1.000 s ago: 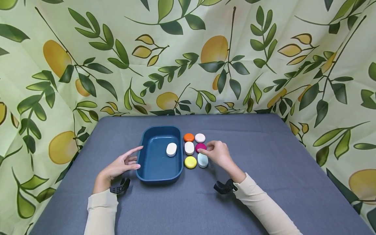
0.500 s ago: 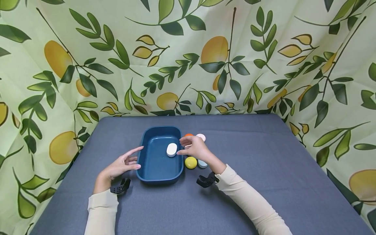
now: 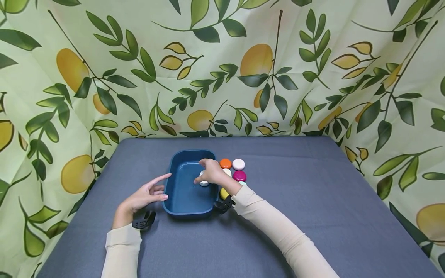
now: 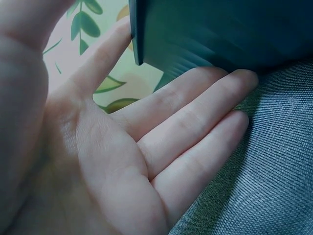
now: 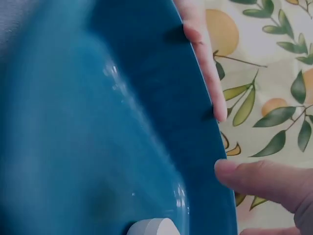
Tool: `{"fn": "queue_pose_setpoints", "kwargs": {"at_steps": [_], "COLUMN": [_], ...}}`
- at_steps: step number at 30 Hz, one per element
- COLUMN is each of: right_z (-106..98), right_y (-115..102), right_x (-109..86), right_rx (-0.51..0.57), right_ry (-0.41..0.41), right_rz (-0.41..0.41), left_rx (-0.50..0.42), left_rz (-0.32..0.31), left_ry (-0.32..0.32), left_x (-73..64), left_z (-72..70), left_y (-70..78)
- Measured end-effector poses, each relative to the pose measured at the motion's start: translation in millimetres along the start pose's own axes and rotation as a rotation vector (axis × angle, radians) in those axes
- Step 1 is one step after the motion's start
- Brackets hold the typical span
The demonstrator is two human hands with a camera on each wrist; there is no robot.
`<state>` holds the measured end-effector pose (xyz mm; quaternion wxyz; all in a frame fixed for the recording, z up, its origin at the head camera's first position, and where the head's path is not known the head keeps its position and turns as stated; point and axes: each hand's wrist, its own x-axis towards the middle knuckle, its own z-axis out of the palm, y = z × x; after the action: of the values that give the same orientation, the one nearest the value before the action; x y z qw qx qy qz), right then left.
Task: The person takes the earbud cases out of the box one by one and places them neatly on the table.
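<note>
A blue rectangular tray point(image 3: 183, 208) stands on the table, with a white oval soap-like block point(image 3: 204, 183) in its right part. My right hand point(image 3: 214, 172) reaches over the tray's right rim, above that block, and partly covers it. In the right wrist view the thumb point(image 5: 259, 181) is stretched out and the white block point(image 5: 154, 227) lies apart from it. My left hand point(image 3: 144, 195) is at the tray's left side, its fingers extended. The left index fingertip point(image 4: 126, 27) touches the tray's rim in the left wrist view.
Right of the tray stand an orange piece point(image 3: 225, 163), a pale pink piece point(image 3: 238, 164), a magenta piece point(image 3: 239, 176) and a yellow piece point(image 3: 224, 194). A white piece point(image 3: 227, 172) and a light blue one point(image 3: 242, 183) are mostly hidden by the right arm. Patterned cloth point(image 3: 222, 88) surrounds the table.
My right hand has moved left, from the magenta piece to above the white block in the tray. The magenta piece is still in its place. My left hand stays at the tray.
</note>
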<state>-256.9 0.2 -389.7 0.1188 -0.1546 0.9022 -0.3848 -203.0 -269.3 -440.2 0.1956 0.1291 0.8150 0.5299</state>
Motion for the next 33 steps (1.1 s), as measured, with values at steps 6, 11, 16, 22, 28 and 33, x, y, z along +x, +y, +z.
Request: {"fn": "queue_pose_setpoints", "kwargs": {"at_steps": [6,11,16,22,28,33], "right_z": [-2,0,7,14,15,14], "right_y": [-11,-13,-11,-12,-14,-12], "right_x": [16.7,25.5,28.7,29.9,28.3,28.0], "right_rx": [-0.119,-0.213,-0.329,-0.472,-0.486,-0.429], "right_ry": [-0.037,-0.062,-0.086,-0.143,-0.133,-0.122], "right_rz": [0.102,0.176,0.213,0.216,0.193,0.182], "left_rx": [0.001,0.001,0.001,0.001,0.003,0.003], "left_rz": [0.002,-0.004,-0.012,-0.009,-0.02,-0.014], "left_ry": [0.0,0.001,-0.002,0.0,0.008,0.007], "left_x": [1.1,1.2,1.8,1.8,1.3,0.5], "left_z": [0.4,0.9,1.8,2.0,0.7,0.1], "left_y": [-0.9,-1.0,0.5,2.3,1.6,-0.7]}}
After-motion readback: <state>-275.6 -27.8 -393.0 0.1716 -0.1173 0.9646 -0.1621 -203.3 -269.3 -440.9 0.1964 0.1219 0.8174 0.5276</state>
